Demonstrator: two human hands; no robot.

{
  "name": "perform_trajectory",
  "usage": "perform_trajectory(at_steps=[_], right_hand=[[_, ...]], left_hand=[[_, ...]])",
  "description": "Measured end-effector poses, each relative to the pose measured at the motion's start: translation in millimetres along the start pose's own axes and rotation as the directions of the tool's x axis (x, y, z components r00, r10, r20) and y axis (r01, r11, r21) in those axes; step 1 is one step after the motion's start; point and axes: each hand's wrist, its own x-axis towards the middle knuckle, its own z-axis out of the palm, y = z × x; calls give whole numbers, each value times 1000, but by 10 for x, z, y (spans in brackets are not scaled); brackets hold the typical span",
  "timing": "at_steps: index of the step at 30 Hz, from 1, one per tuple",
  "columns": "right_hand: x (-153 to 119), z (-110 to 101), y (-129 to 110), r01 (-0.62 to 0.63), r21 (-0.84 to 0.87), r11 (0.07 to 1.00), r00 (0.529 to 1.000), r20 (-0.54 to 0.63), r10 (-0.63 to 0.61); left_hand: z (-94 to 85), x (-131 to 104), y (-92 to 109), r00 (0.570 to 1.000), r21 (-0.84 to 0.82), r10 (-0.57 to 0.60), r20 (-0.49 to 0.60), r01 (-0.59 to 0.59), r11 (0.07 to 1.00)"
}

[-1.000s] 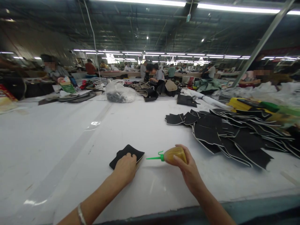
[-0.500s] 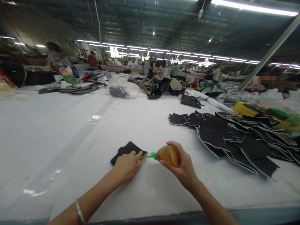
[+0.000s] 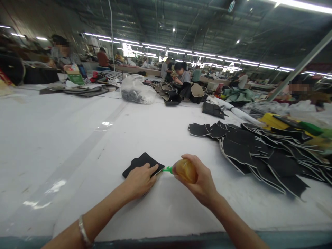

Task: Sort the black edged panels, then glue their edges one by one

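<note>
A black flat panel with a pale edge, like the leather-look pieces in the pile, lies in front of me. My left hand holds it by its near side, the index finger stretched over the top towards the right corner; the thumb is mostly hidden. My right hand is wrapped round a squeeze bottle of amber liquid, tipped sideways. Its thin green nozzle points left and meets the panel's right corner, or comes very close to it.
To the right spreads a pile of similar black panels. Farther back on the white table are a clear plastic bag, a black folded item and a white roll. Several people work at tables beyond.
The view has shifted slightly. The panel's near edge appears lower and less of its underside shows. The nozzle stays near the same corner, and both hands keep their hold.
</note>
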Motion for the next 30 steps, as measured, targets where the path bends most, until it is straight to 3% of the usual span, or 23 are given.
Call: perform_trajectory(at_steps=[5, 16, 21, 25, 30], right_hand=[[-12, 11, 24, -11, -5, 1000, 999, -32, 10], [-27, 10, 87, -121, 99, 988, 992, -34, 125], [-41, 23, 59, -188, 247, 951, 982, 25, 187], [-60, 39, 76, -213, 285, 935, 974, -16, 226], [-117, 54, 53, -238, 303, 923, 971, 72, 227]], left_hand=[[19, 11, -21, 1000, -81, -11, -9, 10, 997], [62, -25, -23, 1000, -91, -25, 0, 25, 996], [21, -49, -52, 1000, -122, -9, 25, 12, 993], [-10, -57, -86, 998, -163, 18, 53, -9, 987], [-7, -63, -99, 998, -166, 9, 59, 1, 986]])
